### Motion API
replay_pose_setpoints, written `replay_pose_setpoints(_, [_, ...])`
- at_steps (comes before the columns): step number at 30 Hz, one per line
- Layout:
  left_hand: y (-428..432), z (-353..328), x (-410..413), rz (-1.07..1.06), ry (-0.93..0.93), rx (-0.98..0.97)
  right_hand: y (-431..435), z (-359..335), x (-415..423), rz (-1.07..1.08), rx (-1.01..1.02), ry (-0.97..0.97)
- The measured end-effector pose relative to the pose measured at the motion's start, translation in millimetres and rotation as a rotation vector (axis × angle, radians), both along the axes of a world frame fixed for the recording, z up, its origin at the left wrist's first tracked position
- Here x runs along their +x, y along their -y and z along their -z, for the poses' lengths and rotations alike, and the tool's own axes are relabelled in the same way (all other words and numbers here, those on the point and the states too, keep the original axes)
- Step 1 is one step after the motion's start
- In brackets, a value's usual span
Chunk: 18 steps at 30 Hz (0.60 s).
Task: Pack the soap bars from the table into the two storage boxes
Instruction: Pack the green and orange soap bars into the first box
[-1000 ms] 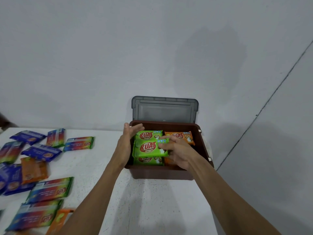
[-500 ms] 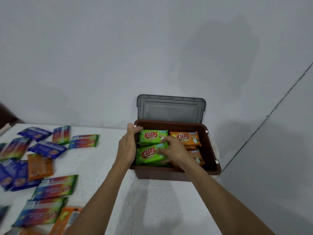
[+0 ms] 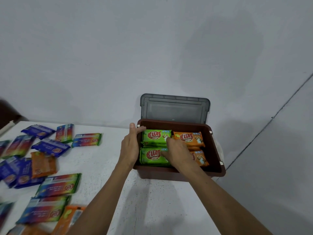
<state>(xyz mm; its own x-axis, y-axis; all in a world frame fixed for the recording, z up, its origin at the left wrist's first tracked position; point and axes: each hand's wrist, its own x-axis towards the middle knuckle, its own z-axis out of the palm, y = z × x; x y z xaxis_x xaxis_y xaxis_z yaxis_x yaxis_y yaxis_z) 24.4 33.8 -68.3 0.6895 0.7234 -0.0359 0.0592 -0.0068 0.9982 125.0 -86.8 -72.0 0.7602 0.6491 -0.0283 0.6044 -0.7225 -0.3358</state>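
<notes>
Over the left wall of the box [image 3: 177, 173] your left grip [image 3: 130, 148] clasps the rim, thumb outside. Inside the box your right grip [image 3: 177, 150] lies with bent fingers on the green bars [image 3: 153, 156], beside the orange bars [image 3: 191, 139]; you cannot tell whether it pinches one. Behind the box the lid [image 3: 174, 109] stands open. Left of the box, loose bars [image 3: 58, 184] litter the table [image 3: 105, 160].

In the box [image 3: 179, 173] at the table's [image 3: 152, 209] right lie packed bars [image 3: 155, 137]; loose bars [image 3: 57, 184] lie left.
</notes>
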Motion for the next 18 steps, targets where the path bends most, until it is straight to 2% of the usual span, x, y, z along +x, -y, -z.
replay_pose_setpoints(3, [-4, -3, -4, 0.028, 0.035, -0.067, 2, -9, -8, 0.021, 0.043, 0.055])
replay_pose_setpoints(8, [-22, -4, -32, 0.077, 0.066, -0.140, -2, -30, -22, 0.029, 0.181, -0.073])
replay_pose_setpoints(13, [-51, 5, -99, 0.047, 0.021, -0.120, -24, -49, -65, -0.011, 0.419, -0.127])
replay_pose_setpoints(18, [-104, 15, -185, -0.030, -0.069, -0.090, -77, -42, -126, -0.050, 0.553, -0.213])
